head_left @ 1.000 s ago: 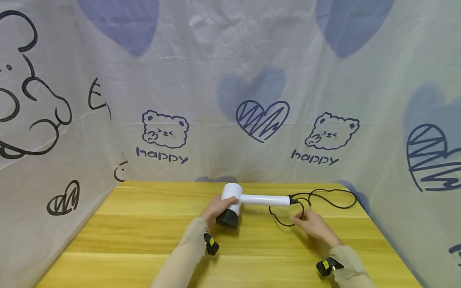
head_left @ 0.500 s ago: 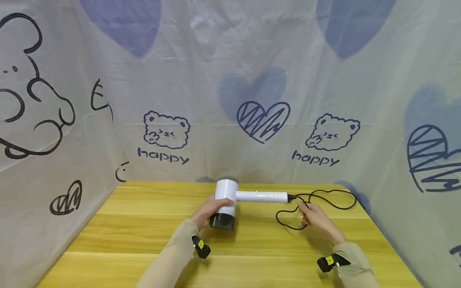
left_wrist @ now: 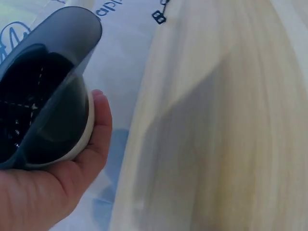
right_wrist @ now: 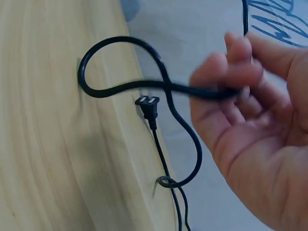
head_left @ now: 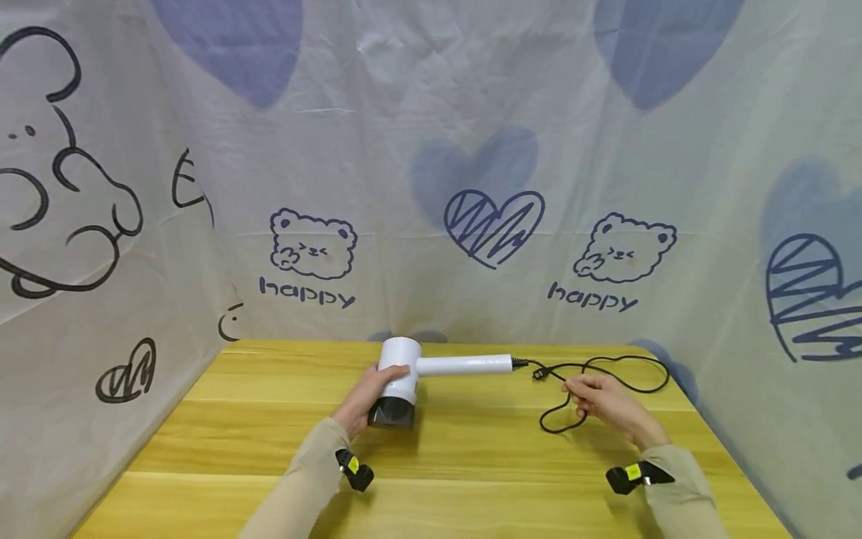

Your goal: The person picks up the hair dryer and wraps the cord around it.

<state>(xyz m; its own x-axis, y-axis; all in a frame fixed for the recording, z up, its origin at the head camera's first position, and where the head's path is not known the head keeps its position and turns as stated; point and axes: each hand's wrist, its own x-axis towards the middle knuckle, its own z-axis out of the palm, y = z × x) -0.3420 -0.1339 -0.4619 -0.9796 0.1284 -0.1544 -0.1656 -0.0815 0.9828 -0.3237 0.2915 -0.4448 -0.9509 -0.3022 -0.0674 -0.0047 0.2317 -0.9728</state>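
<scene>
A white hair dryer (head_left: 465,364) with a dark nozzle (head_left: 392,412) lies across the middle of the head view, handle pointing right. My left hand (head_left: 367,393) grips its barrel from the left; in the left wrist view the fingers curl round the body behind the dark nozzle (left_wrist: 62,120). From the handle's end runs a black power cord (head_left: 562,430). My right hand (head_left: 609,404) pinches this cord, and a loop of it hangs to the left of the fingers. The two-pin plug (right_wrist: 148,105) shows past the loop in the right wrist view.
A wooden table (head_left: 269,449) lies below both hands. Printed cloth (head_left: 404,172) hangs behind it and on both sides, close to the table's edges. More of the cord loops near the back right corner.
My left hand has moved left with the hair dryer, whose nozzle has swung slightly. My right hand has moved right with the cord, and the plug has come into sight.
</scene>
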